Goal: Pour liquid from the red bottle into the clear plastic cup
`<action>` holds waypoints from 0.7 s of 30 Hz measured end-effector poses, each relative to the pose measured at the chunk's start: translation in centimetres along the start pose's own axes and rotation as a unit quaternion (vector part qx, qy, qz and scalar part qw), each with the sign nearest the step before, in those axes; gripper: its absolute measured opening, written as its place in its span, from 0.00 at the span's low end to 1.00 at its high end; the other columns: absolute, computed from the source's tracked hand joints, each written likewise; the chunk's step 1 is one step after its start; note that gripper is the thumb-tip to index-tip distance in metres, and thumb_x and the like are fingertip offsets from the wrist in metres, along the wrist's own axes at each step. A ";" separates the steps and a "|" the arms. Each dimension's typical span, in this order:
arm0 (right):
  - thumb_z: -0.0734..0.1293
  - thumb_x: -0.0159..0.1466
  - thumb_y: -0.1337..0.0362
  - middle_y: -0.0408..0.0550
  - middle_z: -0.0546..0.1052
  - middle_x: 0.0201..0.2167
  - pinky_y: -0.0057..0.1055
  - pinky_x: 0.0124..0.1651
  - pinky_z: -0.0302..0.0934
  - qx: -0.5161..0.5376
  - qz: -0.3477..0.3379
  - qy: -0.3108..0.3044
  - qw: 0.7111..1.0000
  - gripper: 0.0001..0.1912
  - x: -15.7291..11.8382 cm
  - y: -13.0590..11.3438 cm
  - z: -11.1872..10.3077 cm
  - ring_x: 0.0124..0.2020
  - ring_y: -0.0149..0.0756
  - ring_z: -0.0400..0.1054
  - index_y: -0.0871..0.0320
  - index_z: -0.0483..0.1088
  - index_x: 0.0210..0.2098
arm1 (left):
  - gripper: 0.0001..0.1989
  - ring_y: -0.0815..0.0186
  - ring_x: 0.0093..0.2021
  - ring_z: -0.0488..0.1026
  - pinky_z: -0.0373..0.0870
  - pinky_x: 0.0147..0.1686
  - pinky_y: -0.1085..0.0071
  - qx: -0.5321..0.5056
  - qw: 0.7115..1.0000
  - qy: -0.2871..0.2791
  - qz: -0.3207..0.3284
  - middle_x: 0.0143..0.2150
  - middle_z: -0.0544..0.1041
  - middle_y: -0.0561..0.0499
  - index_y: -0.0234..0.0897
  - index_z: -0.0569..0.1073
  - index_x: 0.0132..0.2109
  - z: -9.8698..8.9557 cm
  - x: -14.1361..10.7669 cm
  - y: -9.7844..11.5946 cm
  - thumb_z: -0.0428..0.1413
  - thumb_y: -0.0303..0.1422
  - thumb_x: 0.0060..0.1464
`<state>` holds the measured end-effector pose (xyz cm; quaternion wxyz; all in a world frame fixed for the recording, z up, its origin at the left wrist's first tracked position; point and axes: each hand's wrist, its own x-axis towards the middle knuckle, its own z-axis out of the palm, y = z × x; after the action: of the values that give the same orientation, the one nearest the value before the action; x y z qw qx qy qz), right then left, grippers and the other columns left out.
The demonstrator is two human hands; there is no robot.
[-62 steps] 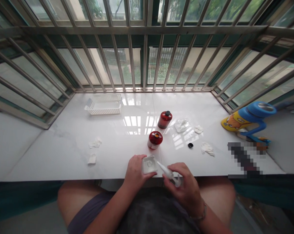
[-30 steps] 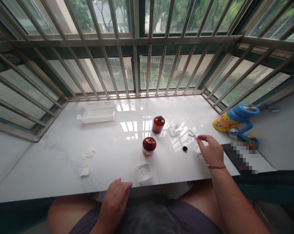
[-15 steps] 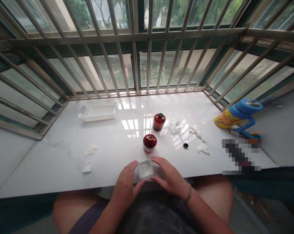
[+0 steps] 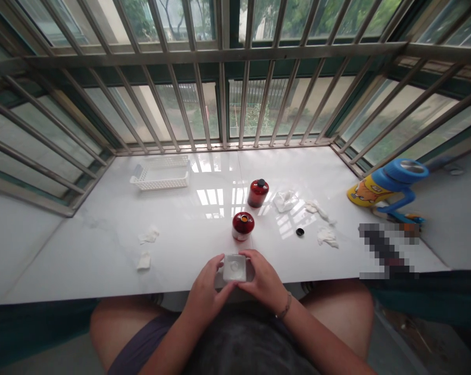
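Observation:
A small clear square plastic container (image 4: 234, 268) is between my two hands at the table's near edge. My left hand (image 4: 209, 285) curves round its left side, with the thumb at the near edge and the fingertips at the far left corner. My right hand (image 4: 264, 278) grips the right side, fingertips at the far right corner and thumb at the near edge. Just beyond stands a red bottle without a cap (image 4: 243, 227), its neck open. Behind that is a second red bottle (image 4: 258, 194) with a black cap on.
A black cap (image 4: 300, 232) lies right of the bottles, near crumpled tissues (image 4: 327, 237) and a clear plastic piece (image 4: 285, 201). White scraps (image 4: 144, 260) lie at left, a white basket (image 4: 161, 183) behind them. A blue and yellow flask (image 4: 384, 182) stands at right. Metal bars (image 4: 220, 56) line the window.
My hands have closed in on the clear container; the right fingers and thumb now meet its edges. The container has turned slightly and sits squarer. The whole view has shifted a little.

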<state>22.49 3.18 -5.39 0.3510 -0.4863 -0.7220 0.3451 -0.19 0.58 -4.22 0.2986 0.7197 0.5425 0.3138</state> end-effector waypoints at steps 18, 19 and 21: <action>0.77 0.62 0.63 0.59 0.75 0.55 0.54 0.59 0.72 -0.078 -0.030 0.078 0.993 0.32 -1.1 -0.6 1.4 0.55 0.54 0.72 0.55 0.64 0.62 | 0.37 0.45 0.69 0.72 0.73 0.67 0.42 -0.031 0.998 -0.015 -0.051 0.69 0.73 0.38 0.43 0.64 0.71 1.5 0.1 1.4 0.69 0.37 0.59; 0.77 0.63 0.63 0.60 0.74 0.55 0.55 0.60 0.72 -0.086 -0.038 0.074 0.993 0.33 -1.1 -0.5 1.5 0.56 0.54 0.72 0.56 0.63 0.63 | 0.39 0.45 0.69 0.73 0.73 0.67 0.42 -0.029 0.999 -0.010 -0.045 0.69 0.73 0.38 0.44 0.64 0.71 1.5 0.1 1.4 0.70 0.37 0.58; 0.76 0.64 0.62 0.61 0.74 0.57 0.57 0.61 0.70 -0.099 -0.050 0.071 0.991 0.33 -1.1 -0.2 1.5 0.57 0.56 0.71 0.56 0.61 0.65 | 0.41 0.45 0.68 0.74 0.75 0.66 0.42 -0.016 0.999 0.001 -0.035 0.68 0.74 0.38 0.44 0.64 0.71 1.7 0.0 1.3 0.72 0.38 0.56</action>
<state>21.40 1.81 -6.18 0.3684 -0.5053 -0.7492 0.2183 1.93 0.13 -4.29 0.3206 0.6947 0.5628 0.3128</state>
